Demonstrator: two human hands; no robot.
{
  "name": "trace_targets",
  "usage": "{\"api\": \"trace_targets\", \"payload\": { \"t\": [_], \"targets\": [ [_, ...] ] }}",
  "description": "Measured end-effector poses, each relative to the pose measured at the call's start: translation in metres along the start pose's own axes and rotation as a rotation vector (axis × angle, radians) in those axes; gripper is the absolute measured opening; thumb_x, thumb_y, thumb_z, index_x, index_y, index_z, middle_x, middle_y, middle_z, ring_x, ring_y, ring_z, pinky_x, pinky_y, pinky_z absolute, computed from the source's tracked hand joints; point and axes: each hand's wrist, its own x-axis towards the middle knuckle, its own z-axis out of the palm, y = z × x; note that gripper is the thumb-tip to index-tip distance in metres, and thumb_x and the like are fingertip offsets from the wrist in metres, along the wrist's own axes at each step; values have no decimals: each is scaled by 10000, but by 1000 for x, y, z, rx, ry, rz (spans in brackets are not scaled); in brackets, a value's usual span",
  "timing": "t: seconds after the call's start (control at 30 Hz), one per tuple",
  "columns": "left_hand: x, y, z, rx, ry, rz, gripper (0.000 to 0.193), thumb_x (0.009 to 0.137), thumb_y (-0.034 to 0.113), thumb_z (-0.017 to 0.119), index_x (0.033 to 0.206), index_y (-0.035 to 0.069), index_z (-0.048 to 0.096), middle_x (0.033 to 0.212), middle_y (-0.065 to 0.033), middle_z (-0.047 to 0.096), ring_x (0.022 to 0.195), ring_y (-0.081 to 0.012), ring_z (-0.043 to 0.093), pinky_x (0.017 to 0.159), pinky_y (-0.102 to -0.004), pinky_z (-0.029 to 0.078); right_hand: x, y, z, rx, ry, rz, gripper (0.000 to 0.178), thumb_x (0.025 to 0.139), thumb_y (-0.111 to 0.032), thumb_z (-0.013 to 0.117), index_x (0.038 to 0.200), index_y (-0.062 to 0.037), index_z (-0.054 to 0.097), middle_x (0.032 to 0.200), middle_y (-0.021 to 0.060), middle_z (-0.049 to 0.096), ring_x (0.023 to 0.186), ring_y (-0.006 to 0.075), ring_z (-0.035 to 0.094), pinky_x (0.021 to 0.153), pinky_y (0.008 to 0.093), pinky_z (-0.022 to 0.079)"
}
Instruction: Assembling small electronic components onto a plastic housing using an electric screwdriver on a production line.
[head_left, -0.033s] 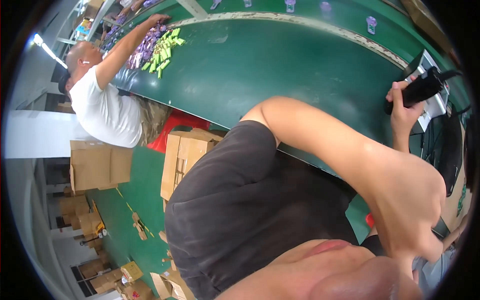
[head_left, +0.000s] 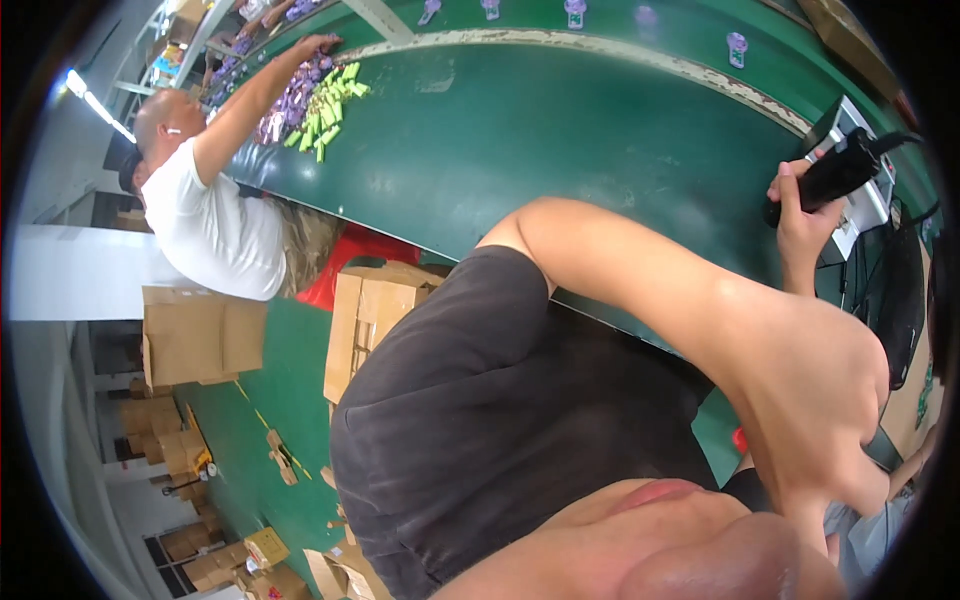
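A: Upper left of the frame: co-worker's hand [head_left: 318,42] reaching into the heap of small yellow-green and purple packets [head_left: 318,100] on the wide green belt-like surface [head_left: 560,130]. Could nudge a few off the near edge onto the open brown cardboard boxes [head_left: 370,310] lower down.

B: Agreed. Centre right?

A: Left hand [head_left: 815,410] close to the lens, fingers curled in; impossible to tell whether around anything. Blocks much of the view, so easy to misjudge a reach.

B: And far right?

A: Right hand [head_left: 800,225] clamped around the black handheld scanner [head_left: 835,172], held up at the surface's right edge. Thin dark cable [head_left: 900,140] trailing off it; likely to snag and jerk the scanner loose if swung wide.
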Motion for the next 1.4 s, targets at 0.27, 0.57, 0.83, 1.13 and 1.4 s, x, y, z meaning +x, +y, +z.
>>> {"api": "trace_targets", "payload": {
  "t": [0.27,0.57,0.83,1.13,1.4],
  "targets": [
    [-13,-7,-10,-62,-72,99,237,765,148,707,828,242,498,782,79,519,492,-86,405,463,-248,292,-10,-1,-2,-15,93,79,284,937,-50,754,1091,-36,516,852,17,632,708,88,604,643,239,482],
    [24,-4,-71,-249,-238,-295,316,521,250,477,609,-19,616,537,-85,512,480,-230,551,433,-268,466,-3,-6,-5,2,67,148,311,915,-29,750,1080,-27,487,832,23,632,687,89,627,597,258,512],
    [7,-31,-54,-312,-299,-294,179,526,106,577,636,-35,591,611,-103,544,487,-221,512,487,-287,496,-5,-7,-5,-17,81,162,369,900,-11,744,1123,-22,451,850,9,631,724,55,574,652,236,464],
    [2,-61,-71,-387,-194,-482,321,495,225,556,669,-15,681,637,-167,631,491,-257,587,465,-273,514,-9,0,-13,0,16,100,594,908,111,658,1420,-25,388,960,96,647,717,125,631,657,263,520],
    [-15,-94,-68,-295,-287,-64,217,807,65,525,601,53,458,632,-83,556,451,-218,508,474,-319,486,-8,5,-7,90,95,67,375,866,116,682,1200,-2,560,887,35,609,689,79,524,647,251,439]
  ]
}}
